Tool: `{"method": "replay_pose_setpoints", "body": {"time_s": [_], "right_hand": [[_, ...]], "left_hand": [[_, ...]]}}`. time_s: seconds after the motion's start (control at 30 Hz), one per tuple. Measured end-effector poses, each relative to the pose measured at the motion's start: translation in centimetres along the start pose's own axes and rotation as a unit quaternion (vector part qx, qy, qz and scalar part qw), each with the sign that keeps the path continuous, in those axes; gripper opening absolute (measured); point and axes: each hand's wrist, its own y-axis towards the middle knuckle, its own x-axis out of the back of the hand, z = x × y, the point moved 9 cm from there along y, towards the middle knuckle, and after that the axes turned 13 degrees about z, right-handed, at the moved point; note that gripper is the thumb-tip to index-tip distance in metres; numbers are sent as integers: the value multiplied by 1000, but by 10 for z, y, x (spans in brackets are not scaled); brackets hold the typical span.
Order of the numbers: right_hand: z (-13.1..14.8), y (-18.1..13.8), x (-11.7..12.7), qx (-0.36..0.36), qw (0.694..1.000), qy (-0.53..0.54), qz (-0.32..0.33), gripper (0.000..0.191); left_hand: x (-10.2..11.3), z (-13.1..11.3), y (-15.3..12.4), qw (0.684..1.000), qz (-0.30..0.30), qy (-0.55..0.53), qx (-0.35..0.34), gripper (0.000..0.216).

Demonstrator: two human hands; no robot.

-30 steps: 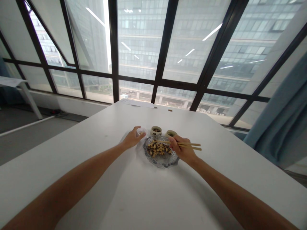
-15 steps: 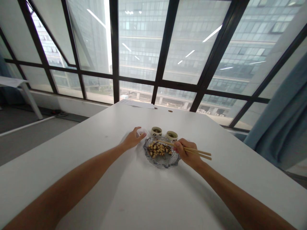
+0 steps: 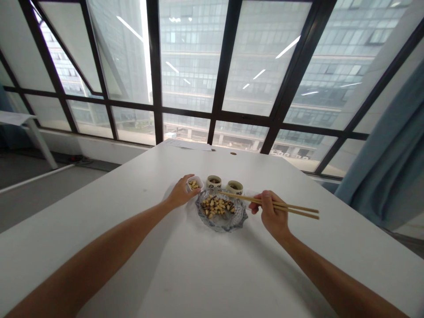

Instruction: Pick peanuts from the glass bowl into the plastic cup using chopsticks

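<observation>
My left hand (image 3: 180, 193) is closed around the side of a small white container (image 3: 199, 180) with pale nut-like pieces in it. In my right hand (image 3: 273, 214) is a pair of wooden chopsticks (image 3: 238, 196), with the tips pointing left over the back of a clear glass dish (image 3: 222, 228). Light tan and dark pieces (image 3: 217, 206) lie heaped in the dish, mostly toward its back and left. Behind it stand two small cream cups with dark markings, a left cup (image 3: 213, 185) with dark contents and a right cup (image 3: 234, 190). Whether the tips pinch anything is too small to tell.
All of this rests on a white table (image 3: 198, 274). Sheets of paper (image 3: 192, 145) and a small brown disc (image 3: 233, 153) lie at its far end. Beyond are dark-framed windows, with a blue curtain (image 3: 371, 168) on the right and another table (image 3: 16, 118) on the left.
My right hand has moved right and away from the dish with the chopsticks. The white container in my left hand now shows its contents more clearly. The view has shifted slightly.
</observation>
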Motion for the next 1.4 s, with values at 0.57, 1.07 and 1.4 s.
{"method": "replay_pose_setpoints", "body": {"time_s": [0.57,1.07,1.4], "right_hand": [[-1,10,28,83,960,-265,34,46],[-18,20,44,57,948,-308,56,52],[-25,23,25,39,954,-276,112,51]], "left_hand": [[-20,-79,48,976,44,206,-56,65],[-119,-113,99,963,236,131,11,86],[-119,-108,98,968,242,71,15,91]]}}
